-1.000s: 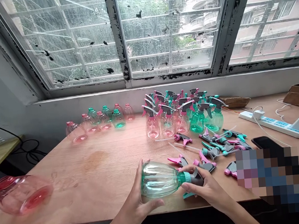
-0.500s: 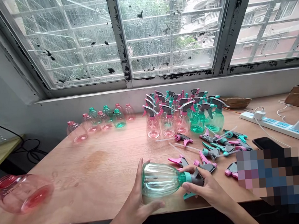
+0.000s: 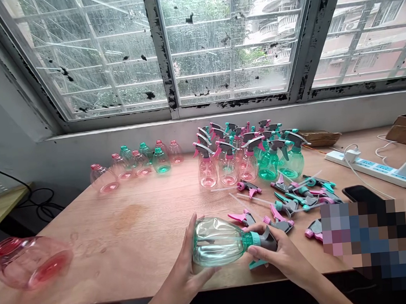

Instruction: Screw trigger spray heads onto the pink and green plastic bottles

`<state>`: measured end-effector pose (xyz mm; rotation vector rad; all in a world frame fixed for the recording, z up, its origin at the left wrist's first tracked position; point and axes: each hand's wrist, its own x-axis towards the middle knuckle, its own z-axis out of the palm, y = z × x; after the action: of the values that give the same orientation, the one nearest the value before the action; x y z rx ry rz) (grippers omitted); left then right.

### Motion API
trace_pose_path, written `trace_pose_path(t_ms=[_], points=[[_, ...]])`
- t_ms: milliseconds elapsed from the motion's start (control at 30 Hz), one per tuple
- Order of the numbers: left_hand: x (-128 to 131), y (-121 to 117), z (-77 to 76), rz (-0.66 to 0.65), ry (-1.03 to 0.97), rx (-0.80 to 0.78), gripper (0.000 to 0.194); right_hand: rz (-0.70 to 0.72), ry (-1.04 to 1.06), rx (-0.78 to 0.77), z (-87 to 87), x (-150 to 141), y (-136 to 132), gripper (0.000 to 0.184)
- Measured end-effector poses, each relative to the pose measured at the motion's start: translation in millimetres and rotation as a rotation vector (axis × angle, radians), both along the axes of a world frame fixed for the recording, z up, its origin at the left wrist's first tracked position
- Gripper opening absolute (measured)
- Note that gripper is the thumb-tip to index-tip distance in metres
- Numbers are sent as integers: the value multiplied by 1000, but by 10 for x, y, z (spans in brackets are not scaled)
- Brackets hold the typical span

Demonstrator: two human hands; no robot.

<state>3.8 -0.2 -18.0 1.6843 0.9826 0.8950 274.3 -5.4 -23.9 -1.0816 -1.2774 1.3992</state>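
A green clear spray bottle (image 3: 217,241) lies on its side between my hands above the table's front edge. My left hand (image 3: 188,261) cups its base end, thumb below and fingers behind. At the neck, my right hand (image 3: 279,249) grips the teal collar and the grey and teal trigger head (image 3: 266,240) with thumb and fingers. The head sits on the bottle's mouth; part of it is hidden by the fingers. Just behind my right hand lie loose pink and grey trigger heads (image 3: 281,223).
Capless pink and green bottles (image 3: 161,161) stand at the back left; a pink bottle (image 3: 34,262) is at the front left. Bottles with trigger heads (image 3: 228,166) stand at the back. A power strip (image 3: 373,169), a phone (image 3: 363,195) and a blurred patch are at right.
The green bottle has turned slightly about its long axis, and my left thumb has shifted against its underside. My right hand stays at the collar.
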Motion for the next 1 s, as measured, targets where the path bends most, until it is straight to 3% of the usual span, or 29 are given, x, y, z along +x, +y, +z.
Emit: trace_pose_path(t_ms=[133, 267, 633, 767, 1000], points=[[-16, -13, -4, -10, -20, -49, 112, 12, -7, 29, 38, -11, 6, 40], [-21, -15, 5, -7, -20, -85, 104, 17, -25, 31, 23, -10, 11, 40], [-22, 1, -5, 9, 8, 17, 98, -15, -5, 33, 11, -21, -3, 41], [-22, 0, 14, -12, -32, -49, 110, -21, 15, 51, -6, -28, 5, 40], [-14, -6, 63, -32, -50, -62, 99, -29, 32, 16, -6, -31, 4, 43]])
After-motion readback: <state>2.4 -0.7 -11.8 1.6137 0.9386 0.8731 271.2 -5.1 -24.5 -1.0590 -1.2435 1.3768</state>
